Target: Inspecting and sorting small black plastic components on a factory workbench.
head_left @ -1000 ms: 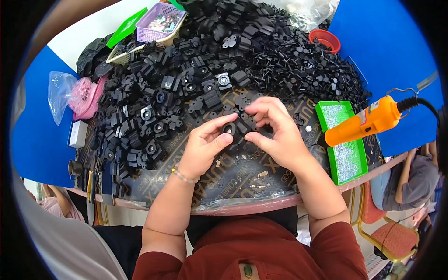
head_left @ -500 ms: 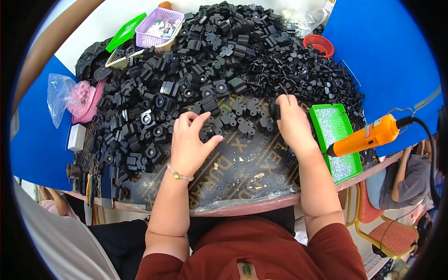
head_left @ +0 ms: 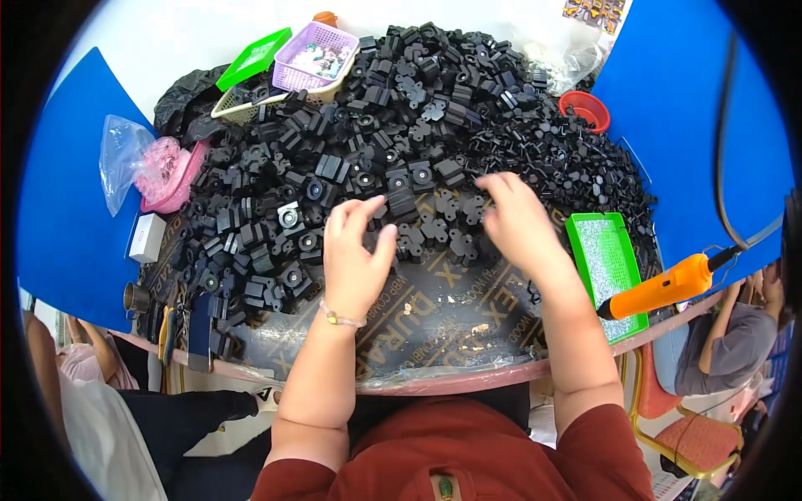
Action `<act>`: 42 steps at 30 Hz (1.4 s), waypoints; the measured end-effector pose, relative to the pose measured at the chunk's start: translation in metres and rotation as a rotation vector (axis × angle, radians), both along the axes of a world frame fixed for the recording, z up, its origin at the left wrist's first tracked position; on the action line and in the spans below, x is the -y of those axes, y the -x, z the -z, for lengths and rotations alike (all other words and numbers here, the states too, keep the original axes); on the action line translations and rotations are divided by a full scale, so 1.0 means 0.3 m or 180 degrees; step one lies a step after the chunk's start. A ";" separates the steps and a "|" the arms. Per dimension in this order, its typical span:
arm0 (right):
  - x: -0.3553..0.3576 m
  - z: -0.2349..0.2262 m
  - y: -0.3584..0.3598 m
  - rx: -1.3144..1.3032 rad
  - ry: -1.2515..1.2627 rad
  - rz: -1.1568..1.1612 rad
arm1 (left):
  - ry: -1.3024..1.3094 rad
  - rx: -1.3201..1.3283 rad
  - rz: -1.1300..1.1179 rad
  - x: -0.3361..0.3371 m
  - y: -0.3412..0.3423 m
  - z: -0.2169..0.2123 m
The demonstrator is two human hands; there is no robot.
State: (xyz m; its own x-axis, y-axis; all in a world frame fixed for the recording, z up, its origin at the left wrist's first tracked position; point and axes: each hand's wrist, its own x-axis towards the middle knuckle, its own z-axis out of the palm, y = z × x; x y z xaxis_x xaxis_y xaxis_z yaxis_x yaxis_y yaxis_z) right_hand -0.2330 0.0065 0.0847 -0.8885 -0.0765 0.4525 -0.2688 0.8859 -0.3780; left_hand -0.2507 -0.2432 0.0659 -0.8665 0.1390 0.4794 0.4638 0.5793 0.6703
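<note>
My left hand (head_left: 359, 257) hovers at the near edge of the heap of black plastic blocks (head_left: 401, 200), thumb and bent fingers apart, with nothing visible between them. My right hand (head_left: 520, 224) reaches over the flat black lobed plates (head_left: 451, 204), fingers slightly curled and thumb apart; it appears to hold nothing. More of these plates (head_left: 433, 230) lie between the two hands. To the right, beyond my right hand, spreads a pile of black hex-headed knob bolts (head_left: 576, 163). An orange electric screwdriver (head_left: 660, 288) rests across a green tray (head_left: 597, 242) of small silvery parts.
Blue partitions (head_left: 83, 200) flank the table. At the back are a lilac basket (head_left: 292, 75), a green lid-like tray (head_left: 255, 58) and a red bowl (head_left: 585, 108). On the left sit a pink basket (head_left: 180, 188), a white box (head_left: 147, 238) and hand tools (head_left: 167, 330). Other people sit nearby.
The view has shifted, so the table sits lower and further right. My right hand has moved toward the left hand, and the dark piece by its fingertips is no longer seen there.
</note>
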 end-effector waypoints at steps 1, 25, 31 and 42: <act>0.056 -0.006 0.048 0.0033 0.0000 -0.0110 | -0.0352 0.0070 0.0016 0.007 0.000 -0.015; -0.133 0.068 -0.247 0.0216 -0.0095 0.1228 | -0.4417 0.2804 0.2317 -0.049 -0.048 -0.009; -0.161 0.163 -0.219 0.0648 -0.0766 0.1151 | -0.3688 0.3221 0.2954 -0.037 -0.040 0.023; -0.177 -0.016 -0.168 0.0703 0.0596 0.1051 | -0.3542 0.2892 0.2402 -0.068 -0.065 0.017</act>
State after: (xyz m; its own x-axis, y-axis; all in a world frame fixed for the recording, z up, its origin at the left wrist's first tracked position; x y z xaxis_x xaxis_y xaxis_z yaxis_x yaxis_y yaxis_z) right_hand -0.1827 0.0596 0.0896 -0.9285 0.2932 0.2281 0.1226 0.8215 -0.5569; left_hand -0.2311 -0.2227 0.0609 -0.8042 0.5940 0.0234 -0.3593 -0.5171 0.7769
